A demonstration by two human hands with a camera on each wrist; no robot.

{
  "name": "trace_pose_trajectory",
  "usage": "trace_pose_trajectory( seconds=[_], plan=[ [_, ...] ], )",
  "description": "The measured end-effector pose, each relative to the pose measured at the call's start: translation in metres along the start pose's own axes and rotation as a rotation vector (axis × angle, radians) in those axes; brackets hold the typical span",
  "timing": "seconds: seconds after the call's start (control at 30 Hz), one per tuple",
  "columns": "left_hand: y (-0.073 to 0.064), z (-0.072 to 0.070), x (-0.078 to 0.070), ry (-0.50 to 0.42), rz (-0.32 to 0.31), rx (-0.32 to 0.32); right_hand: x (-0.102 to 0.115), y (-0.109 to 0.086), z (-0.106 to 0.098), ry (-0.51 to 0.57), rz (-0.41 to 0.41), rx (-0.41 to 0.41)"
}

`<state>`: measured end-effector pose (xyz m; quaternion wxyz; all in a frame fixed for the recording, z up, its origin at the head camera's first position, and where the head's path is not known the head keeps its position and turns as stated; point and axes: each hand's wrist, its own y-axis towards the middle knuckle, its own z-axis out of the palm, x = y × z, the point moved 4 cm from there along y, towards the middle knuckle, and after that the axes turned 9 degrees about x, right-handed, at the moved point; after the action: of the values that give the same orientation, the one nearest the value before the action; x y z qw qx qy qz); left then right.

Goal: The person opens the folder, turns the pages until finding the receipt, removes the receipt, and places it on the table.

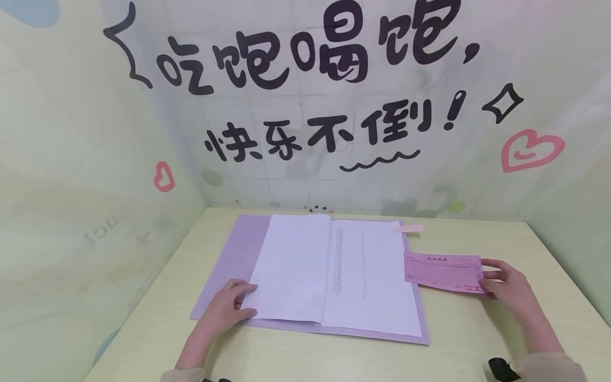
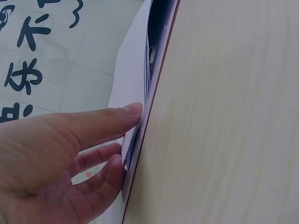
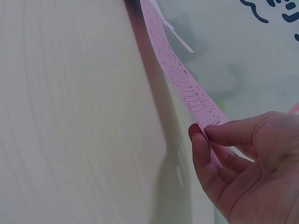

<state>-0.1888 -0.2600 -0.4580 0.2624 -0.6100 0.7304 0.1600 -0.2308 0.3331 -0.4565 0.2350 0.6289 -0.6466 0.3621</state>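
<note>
A purple folder (image 1: 219, 268) lies spread on the table, with white sheets inside: a blank left page (image 1: 291, 265) and a right page (image 1: 377, 276) with columns of small print. My left hand (image 1: 231, 305) rests on the lower left edge of the blank page, thumb and fingers apart; in the left wrist view its thumb (image 2: 133, 109) touches the sheets. Between thumb and fingers, my right hand (image 1: 508, 284) pinches the right end of a pink printed slip (image 1: 444, 270). The slip's left end overlaps the folder's right edge, and the right wrist view shows it held above the table.
A pale pink tab (image 1: 410, 228) sticks out at the right page's upper edge. The light wooden table (image 1: 305, 361) meets a printed fabric backdrop (image 1: 286, 185) behind and at both sides. Dark wrist devices (image 1: 502, 369) show at the bottom.
</note>
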Motion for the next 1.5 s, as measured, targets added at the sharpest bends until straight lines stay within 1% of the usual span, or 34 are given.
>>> trace_pose_trajectory(
  seconds=[0.13,0.27,0.53,0.63,0.93,1.23,1.5],
  plan=[
    [0.0,0.001,0.001,0.01,-0.009,0.008,-0.01,-0.001,-0.009,-0.008,0.016,0.003],
    [0.001,0.001,0.002,0.014,-0.013,0.003,-0.018,0.0,-0.018,-0.023,0.027,0.01],
    [0.003,0.001,-0.001,0.019,-0.013,0.012,-0.025,0.001,-0.027,-0.09,0.065,0.01],
    [0.004,0.001,-0.002,0.019,-0.012,0.014,-0.026,0.002,-0.028,-0.117,0.072,0.006],
    [0.005,0.0,-0.006,0.022,-0.01,0.018,-0.029,0.007,-0.028,-0.177,0.051,-0.021],
    [0.002,0.0,-0.003,0.023,-0.018,0.017,-0.026,0.015,-0.025,-0.255,-0.009,-0.032],
    [0.002,0.0,-0.001,0.011,-0.009,0.01,-0.024,0.019,-0.023,-0.276,0.001,-0.025]
  ],
)
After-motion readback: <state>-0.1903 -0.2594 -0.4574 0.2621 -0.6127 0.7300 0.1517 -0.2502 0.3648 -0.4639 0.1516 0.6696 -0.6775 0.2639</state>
